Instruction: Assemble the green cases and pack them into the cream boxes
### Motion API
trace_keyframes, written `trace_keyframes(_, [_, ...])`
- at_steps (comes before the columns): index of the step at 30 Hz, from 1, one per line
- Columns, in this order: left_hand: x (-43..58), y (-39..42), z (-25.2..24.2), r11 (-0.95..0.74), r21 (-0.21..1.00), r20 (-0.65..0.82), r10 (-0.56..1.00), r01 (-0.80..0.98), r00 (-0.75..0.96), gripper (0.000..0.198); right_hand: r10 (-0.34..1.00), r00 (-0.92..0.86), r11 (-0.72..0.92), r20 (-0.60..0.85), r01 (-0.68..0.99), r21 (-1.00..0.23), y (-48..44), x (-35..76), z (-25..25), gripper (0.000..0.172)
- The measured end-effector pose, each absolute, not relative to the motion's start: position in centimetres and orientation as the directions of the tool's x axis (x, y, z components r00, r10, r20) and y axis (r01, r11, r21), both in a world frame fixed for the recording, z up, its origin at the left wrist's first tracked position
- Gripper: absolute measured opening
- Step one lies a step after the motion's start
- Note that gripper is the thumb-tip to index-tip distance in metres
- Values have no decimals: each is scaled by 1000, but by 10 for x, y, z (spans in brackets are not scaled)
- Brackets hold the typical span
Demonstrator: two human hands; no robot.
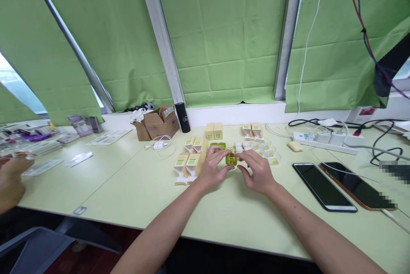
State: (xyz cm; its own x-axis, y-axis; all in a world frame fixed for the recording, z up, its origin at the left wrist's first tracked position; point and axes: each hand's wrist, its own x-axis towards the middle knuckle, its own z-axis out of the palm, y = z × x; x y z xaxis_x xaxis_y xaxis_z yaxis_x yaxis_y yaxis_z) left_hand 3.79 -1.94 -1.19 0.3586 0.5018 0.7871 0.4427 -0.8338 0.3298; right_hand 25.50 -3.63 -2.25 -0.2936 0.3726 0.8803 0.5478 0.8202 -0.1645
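My left hand (214, 167) grips a small olive-green open case (231, 160) between thumb and fingers, just above the table. My right hand (259, 172) is closed in on the case's right side, its fingertips at the rim; whether anything tiny is between them is hidden. Behind my left fingers lies another green case (218, 145). Small white pieces (242, 146) sit behind the held case, beside several clear round containers (270, 154) with yellow bits inside. Left of my hands stand open cream boxes (186, 163) with green labels.
More cream boxes (214, 131) stand at the back, near a black bottle (182, 118) and a cardboard box (162, 123). Two phones (323, 186), cables and a power strip (326, 140) lie right. At far left is another person's hand (13, 178).
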Motion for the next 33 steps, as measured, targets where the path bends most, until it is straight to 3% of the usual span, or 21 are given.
trace_keyframes(5, [41, -18, -11, -851, 276, 798, 462, 446, 386, 47, 421, -299, 819, 856, 531, -217, -34, 252, -28, 57])
trace_keyframes(11, [44, -18, -13, -838, 290, 784, 485, 463, 387, 57, 452, -310, 833, 837, 482, -271, -33, 250, -29, 60])
trace_keyframes(15, [44, -22, -13, -807, 388, 753, 556, 445, 351, 61, 469, -242, 830, 849, 449, -330, -33, 248, -29, 59])
trace_keyframes(20, [45, -24, -11, -739, 528, 716, 652, 418, 249, 30, 509, -150, 811, 848, 413, -414, -32, 246, -30, 54])
trace_keyframes(24, [47, -20, -13, -649, 636, 635, 748, 418, 195, 17, 511, -109, 805, 853, 409, -430, -31, 245, -31, 50])
trace_keyframes(33, [56, -13, -20, -542, 774, 530, 837, 327, 133, 16, 514, -148, 809, 845, 410, -421, -29, 246, -35, 50])
